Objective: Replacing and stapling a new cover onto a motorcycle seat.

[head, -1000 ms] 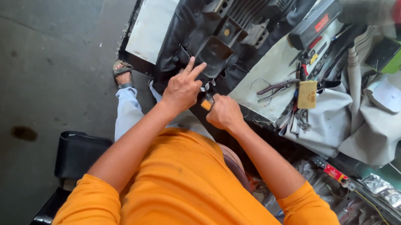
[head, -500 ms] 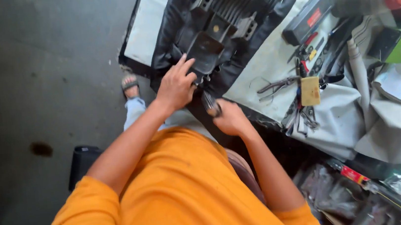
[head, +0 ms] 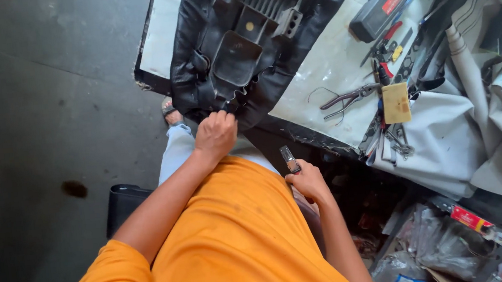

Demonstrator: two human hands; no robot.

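Two hands work at different depths; the left hand [head: 215, 135] is the far one, its fingers curled onto the near edge of the black seat cover [head: 194, 72] where the vinyl wraps round the underside of the black plastic seat base [head: 253, 41]; it pinches that hem shut between fingertips and palm, right at the lip of the work table [head: 330, 67]; the right hand [head: 308, 181] sits nearer the body and to the right, well back from the seat, fist closed round a small metal hand tool [head: 289, 158] whose tip sticks up and points far, toward the pinched edge; what kind of tool it is I cannot tell for sure, since only its short end shows above the fingers; the seat lies far and slightly left of that tool, upside down, its long axis running from the near left edge of the table up toward the far right; so the left hand is already on the cover while the right is apart from it, with the orange shirt between; right of the seat, on the pale cloth, lie pliers [head: 349, 96], a yellowish block [head: 395, 103] and a dark oblong case [head: 384, 1], all well out of reach of either hand
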